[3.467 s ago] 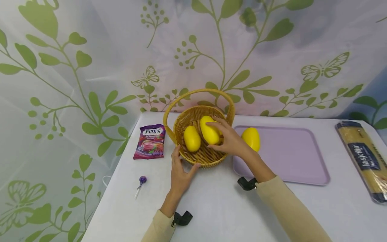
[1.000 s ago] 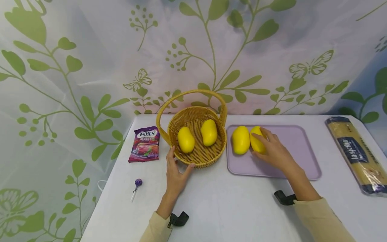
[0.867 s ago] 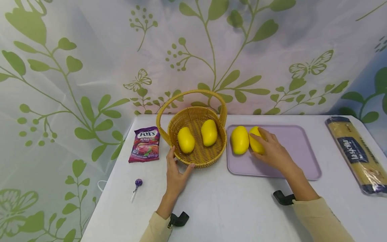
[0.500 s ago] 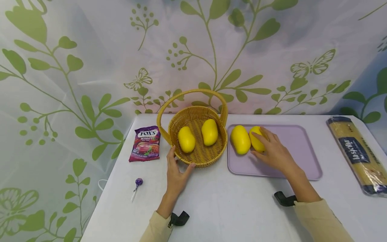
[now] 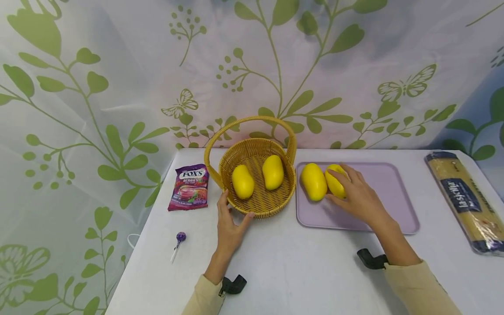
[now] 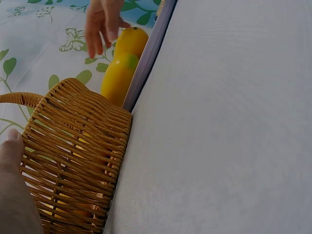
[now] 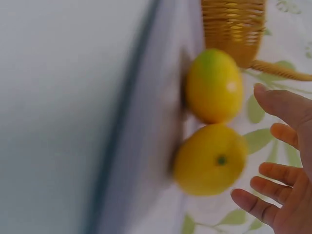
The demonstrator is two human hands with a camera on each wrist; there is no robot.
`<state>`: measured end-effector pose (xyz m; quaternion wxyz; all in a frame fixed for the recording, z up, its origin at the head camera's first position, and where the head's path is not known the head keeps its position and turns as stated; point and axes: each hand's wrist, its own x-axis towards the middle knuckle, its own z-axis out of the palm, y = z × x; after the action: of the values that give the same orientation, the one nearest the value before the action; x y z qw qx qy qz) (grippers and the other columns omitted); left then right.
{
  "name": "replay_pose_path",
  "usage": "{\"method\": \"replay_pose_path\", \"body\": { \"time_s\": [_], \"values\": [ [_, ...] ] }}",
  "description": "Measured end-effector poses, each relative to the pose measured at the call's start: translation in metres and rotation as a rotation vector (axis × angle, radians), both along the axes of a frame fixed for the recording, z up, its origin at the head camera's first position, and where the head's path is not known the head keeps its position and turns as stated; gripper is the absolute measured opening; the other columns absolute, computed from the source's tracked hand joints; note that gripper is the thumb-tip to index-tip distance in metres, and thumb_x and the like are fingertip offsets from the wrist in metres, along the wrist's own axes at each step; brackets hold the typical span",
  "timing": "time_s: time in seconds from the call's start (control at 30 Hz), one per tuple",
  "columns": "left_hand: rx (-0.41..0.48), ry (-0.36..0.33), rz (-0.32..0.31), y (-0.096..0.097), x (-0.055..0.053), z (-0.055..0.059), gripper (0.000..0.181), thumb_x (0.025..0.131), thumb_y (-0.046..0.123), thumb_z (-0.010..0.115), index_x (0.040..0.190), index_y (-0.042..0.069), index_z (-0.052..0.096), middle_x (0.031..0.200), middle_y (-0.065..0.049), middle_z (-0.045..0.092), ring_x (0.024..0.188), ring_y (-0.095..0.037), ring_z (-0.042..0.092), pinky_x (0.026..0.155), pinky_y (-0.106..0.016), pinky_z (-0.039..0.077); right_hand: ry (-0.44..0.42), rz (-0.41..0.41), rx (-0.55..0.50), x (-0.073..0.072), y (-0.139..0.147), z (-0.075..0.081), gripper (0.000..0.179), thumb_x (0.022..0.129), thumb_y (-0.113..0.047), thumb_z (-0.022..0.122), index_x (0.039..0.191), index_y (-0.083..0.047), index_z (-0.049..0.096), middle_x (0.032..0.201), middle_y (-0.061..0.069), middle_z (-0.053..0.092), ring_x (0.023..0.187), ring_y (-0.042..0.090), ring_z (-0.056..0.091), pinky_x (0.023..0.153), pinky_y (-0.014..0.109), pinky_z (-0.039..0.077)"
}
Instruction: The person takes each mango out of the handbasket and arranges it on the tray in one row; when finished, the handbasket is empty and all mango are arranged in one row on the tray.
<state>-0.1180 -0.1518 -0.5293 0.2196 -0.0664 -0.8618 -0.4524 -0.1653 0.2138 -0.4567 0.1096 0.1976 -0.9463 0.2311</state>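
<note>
A woven basket (image 5: 260, 206) with a tall handle holds two yellow mangoes, a left mango (image 5: 243, 181) and a right mango (image 5: 273, 172). My left hand (image 5: 230, 232) rests at the basket's front-left rim, thumb and fingers spread along it. Side by side on the lilac tray (image 5: 378, 192) lie two more, a nearer-to-basket mango (image 5: 313, 182) and an outer mango (image 5: 335, 181). Over the outer one is my right hand (image 5: 360, 197), partly covering it in the head view. From the right wrist, the right hand (image 7: 292, 161) shows loosely spread fingers, apart from both mangoes.
Left of the basket lies a purple Fox's candy bag (image 5: 189, 187), with a lollipop (image 5: 179, 240) in front of it. A long pasta packet (image 5: 462, 197) lies right of the tray. A patterned curtain (image 5: 334, 78) stands behind the white table (image 5: 299, 267).
My right hand has carried a mango from the basket to the tray, beside the one there. Its fingers have since loosened from it. My left hand has stayed at the basket rim.
</note>
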Motion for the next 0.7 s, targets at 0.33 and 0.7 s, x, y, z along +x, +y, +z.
{"method": "replay_pose_path", "body": {
  "time_s": [0.33, 0.7],
  "values": [
    [-0.007, 0.01, 0.002, -0.002, 0.0, 0.002, 0.094, 0.085, 0.041, 0.074, 0.154, 0.004, 0.021, 0.157, -0.015, 0.027, 0.139, -0.032, 0.038, 0.098, -0.054, 0.047, 0.055, 0.107, -0.046, -0.001, -0.048, 0.052, 0.073, 0.082, -0.028, 0.08, 0.146, -0.022, 0.046, 0.157, 0.017, 0.03, 0.134, 0.044, 0.038, 0.09, 0.066, 0.046],
    [-0.006, 0.0, -0.011, -0.001, 0.001, -0.002, 0.094, 0.086, 0.039, 0.074, 0.154, 0.005, 0.02, 0.158, -0.015, 0.025, 0.138, -0.03, 0.038, 0.097, -0.05, 0.047, -0.026, 0.28, -0.097, -0.031, -0.116, 0.043, 0.07, 0.086, -0.033, 0.076, 0.146, -0.019, 0.045, 0.154, 0.019, 0.032, 0.137, 0.041, 0.039, 0.099, 0.057, 0.046]
  ]
}}
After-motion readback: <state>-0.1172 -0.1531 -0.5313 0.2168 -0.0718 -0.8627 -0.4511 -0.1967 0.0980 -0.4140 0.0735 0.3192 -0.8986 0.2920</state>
